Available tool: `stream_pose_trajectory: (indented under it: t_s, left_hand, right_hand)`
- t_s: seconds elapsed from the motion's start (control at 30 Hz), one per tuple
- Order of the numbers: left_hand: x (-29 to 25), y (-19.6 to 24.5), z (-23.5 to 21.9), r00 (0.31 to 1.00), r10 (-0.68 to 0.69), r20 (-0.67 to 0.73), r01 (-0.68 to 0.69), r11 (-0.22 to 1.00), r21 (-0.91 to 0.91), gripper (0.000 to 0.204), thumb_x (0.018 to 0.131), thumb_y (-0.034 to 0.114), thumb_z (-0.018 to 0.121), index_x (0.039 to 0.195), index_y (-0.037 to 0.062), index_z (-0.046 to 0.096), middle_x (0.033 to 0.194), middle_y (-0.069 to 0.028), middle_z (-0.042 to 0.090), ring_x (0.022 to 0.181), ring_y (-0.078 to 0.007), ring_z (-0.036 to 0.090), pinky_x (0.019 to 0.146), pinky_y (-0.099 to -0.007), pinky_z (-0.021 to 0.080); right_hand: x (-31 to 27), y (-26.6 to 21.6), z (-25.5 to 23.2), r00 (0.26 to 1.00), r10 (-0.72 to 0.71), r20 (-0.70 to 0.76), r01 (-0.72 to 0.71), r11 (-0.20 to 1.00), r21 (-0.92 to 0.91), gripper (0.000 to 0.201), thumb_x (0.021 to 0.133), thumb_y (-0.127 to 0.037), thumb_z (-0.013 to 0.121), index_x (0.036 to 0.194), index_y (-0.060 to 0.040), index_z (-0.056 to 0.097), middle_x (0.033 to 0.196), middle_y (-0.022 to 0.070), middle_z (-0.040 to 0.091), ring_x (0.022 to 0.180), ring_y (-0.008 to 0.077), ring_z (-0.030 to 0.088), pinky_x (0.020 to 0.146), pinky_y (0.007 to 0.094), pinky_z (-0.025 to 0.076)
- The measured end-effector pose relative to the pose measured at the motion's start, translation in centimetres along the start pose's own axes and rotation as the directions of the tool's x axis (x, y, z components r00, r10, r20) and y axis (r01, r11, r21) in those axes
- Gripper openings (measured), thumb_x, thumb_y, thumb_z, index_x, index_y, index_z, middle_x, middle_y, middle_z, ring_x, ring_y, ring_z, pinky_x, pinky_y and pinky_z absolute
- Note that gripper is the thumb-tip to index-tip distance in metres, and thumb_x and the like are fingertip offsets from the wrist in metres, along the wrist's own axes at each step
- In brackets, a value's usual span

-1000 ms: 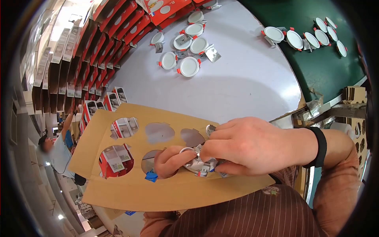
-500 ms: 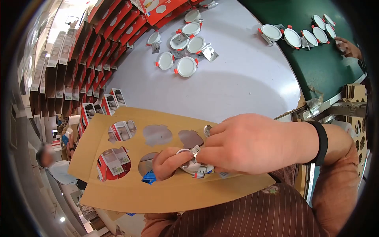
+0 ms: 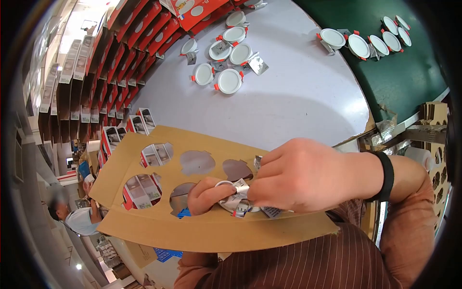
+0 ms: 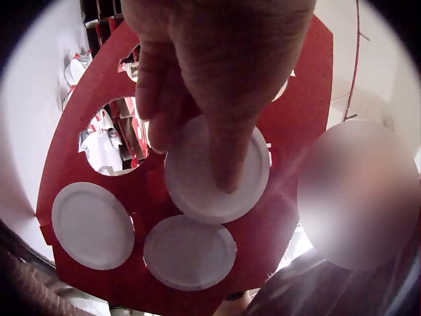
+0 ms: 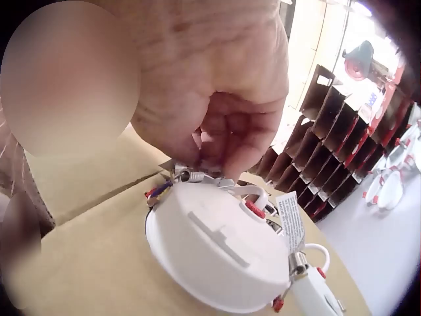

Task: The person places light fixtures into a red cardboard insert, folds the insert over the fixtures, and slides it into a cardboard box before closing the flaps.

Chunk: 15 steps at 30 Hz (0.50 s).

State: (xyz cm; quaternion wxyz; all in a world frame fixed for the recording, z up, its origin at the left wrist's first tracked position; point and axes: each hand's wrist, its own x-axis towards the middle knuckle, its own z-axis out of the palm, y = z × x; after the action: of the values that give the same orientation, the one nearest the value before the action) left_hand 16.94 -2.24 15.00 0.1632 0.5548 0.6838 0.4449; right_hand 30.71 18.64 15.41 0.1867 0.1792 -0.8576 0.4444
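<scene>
The cardboard sheet with round holes (image 3: 192,236) is tilted, brown side up in the head view; its red underside (image 4: 276,230) fills the left wrist view. My left hand (image 3: 207,196) reaches fingers through a hole and holds a round lamp (image 4: 217,187), thumb pressed on its white face. My right hand (image 3: 308,178) pinches a metal spring clip (image 5: 192,176) at the edge of a white lamp housing (image 5: 220,243). Two other white lamp faces (image 4: 93,226) (image 4: 189,253) sit in the red side. My right fingertips are partly hidden in the head view.
On the pale table (image 3: 284,101) lie several white lamps (image 3: 229,81) with red clips. More lamps (image 3: 359,45) lie toward the green surface (image 3: 399,86). Red boxes (image 3: 159,29) are stacked at the upper left. Another person (image 3: 79,219) is in the left background.
The sheet has shifted slightly, its near edge a little higher. A hand seen at the far right half a second ago is gone, and one lamp there too. Both my hands stay at the lamp.
</scene>
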Motion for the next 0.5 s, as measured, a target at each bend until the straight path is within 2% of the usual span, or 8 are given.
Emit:
stream_pose_trajectory:
  t_s: [0.07,0.1,0.2,0.27,0.43,0.47,0.5]
  left_hand:
    - [-0.1,-0.4,0.0,1.0,0.012,-0.001,-0.012,1.0,0.007,0.028,0.073,0.016,0.075,0.097,0.0058,0.064,0.083,-0.0095,0.061,0.07,-0.0181,0.059,0.062,-0.0272,0.047]
    - [-0.2,-0.5,0.0,1.0,0.025,-0.004,-0.025,1.0,0.014,0.029,0.073,0.017,0.075,0.097,0.0055,0.064,0.084,-0.0096,0.061,0.07,-0.0182,0.059,0.062,-0.0271,0.048]
    - [-0.1,-0.1,-0.1,1.0,-0.015,-0.001,0.015,1.0,0.007,0.03,0.073,0.017,0.076,0.098,0.0051,0.064,0.084,-0.0098,0.061,0.071,-0.0185,0.059,0.063,-0.0276,0.047]
    - [0.2,-0.1,-0.2,1.0,-0.004,0.008,0.004,1.0,0.01,0.03,0.073,0.017,0.076,0.099,0.0052,0.064,0.085,-0.0103,0.062,0.071,-0.0189,0.059,0.062,-0.0279,0.047]
    - [1.9,1.0,-0.6,0.999,0.036,0.04,-0.038,0.998,0.059,0.032,0.074,0.014,0.078,0.101,0.0041,0.064,0.085,-0.0089,0.062,0.073,-0.0166,0.059,0.061,-0.0279,0.047]
    - [2.6,1.4,-0.7,0.968,-0.223,0.117,0.234,0.968,-0.095,0.031,0.074,0.013,0.078,0.101,0.0031,0.063,0.085,-0.0073,0.062,0.074,-0.0143,0.059,0.061,-0.0272,0.047]
    - [3.1,1.7,-0.8,0.858,-0.454,0.242,0.504,0.836,-0.219,0.031,0.075,0.012,0.079,0.1,0.0022,0.063,0.085,-0.0058,0.062,0.075,-0.0121,0.059,0.061,-0.0266,0.046]
  right_hand:
    - [0.1,0.0,-0.6,0.998,0.044,-0.035,-0.039,0.991,0.132,0.013,0.073,-0.012,0.062,0.08,-0.0055,0.054,0.063,0.0068,0.056,0.063,0.0279,0.061,0.051,0.0394,0.05]
    - [0.0,0.1,-0.5,0.998,0.044,-0.034,-0.039,0.99,0.133,0.013,0.073,-0.012,0.062,0.08,-0.0055,0.054,0.063,0.0068,0.056,0.063,0.0279,0.061,0.051,0.0394,0.05]
    - [-0.1,0.1,-0.1,0.997,-0.02,-0.07,0.022,0.999,0.028,0.013,0.073,-0.013,0.062,0.081,-0.0061,0.054,0.065,0.0061,0.056,0.063,0.0268,0.061,0.051,0.0387,0.05]
    - [0.0,-0.2,-0.3,0.998,-0.054,-0.022,0.05,0.988,-0.144,0.013,0.072,-0.013,0.062,0.08,-0.0068,0.054,0.067,0.0057,0.056,0.064,0.0254,0.061,0.05,0.0378,0.05]
    - [0.6,0.1,-1.1,0.997,-0.051,-0.06,0.04,0.985,-0.166,0.014,0.072,-0.015,0.062,0.078,-0.007,0.053,0.067,0.0049,0.056,0.064,0.0249,0.061,0.051,0.0374,0.05]
    - [1.1,0.4,-1.8,0.996,-0.043,-0.082,0.031,0.988,-0.149,0.014,0.072,-0.015,0.062,0.077,-0.0065,0.052,0.066,0.0046,0.055,0.065,0.0259,0.061,0.053,0.0385,0.05]
    - [1.1,0.9,-2.1,0.996,-0.056,-0.074,0.043,0.986,-0.16,0.014,0.072,-0.015,0.062,0.077,-0.0065,0.052,0.066,0.0046,0.055,0.065,0.0259,0.061,0.053,0.0385,0.05]
